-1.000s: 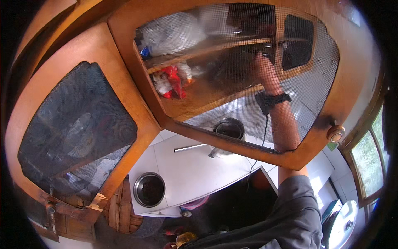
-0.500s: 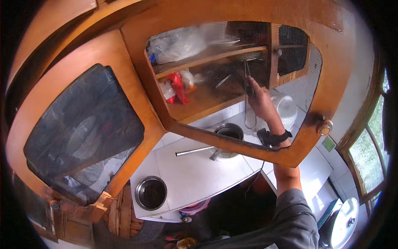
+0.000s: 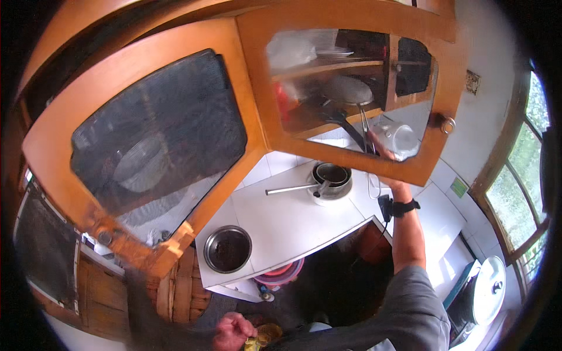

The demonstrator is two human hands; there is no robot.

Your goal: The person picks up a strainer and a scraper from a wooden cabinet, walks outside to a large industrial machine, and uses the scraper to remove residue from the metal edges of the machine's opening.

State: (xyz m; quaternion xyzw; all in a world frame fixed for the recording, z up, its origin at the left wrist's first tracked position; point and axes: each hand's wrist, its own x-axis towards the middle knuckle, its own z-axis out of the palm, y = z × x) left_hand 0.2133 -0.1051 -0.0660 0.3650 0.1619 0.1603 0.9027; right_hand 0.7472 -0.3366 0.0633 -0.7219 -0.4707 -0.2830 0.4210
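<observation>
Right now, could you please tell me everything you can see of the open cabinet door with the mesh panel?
The open cabinet door has an orange-brown wooden frame around a fine mesh panel, with a small round knob near its right edge. It stands swung out above the white counter. Through the mesh show shelves with dishes, and the right hand holding thin metal tongs behind it. The forearm passes under its lower rail.

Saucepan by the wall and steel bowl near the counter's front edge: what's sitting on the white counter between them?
Head view: only the saucepan's long metal handle reaches toward the steel bowl; otherwise that stretch of white counter is bare.
</observation>
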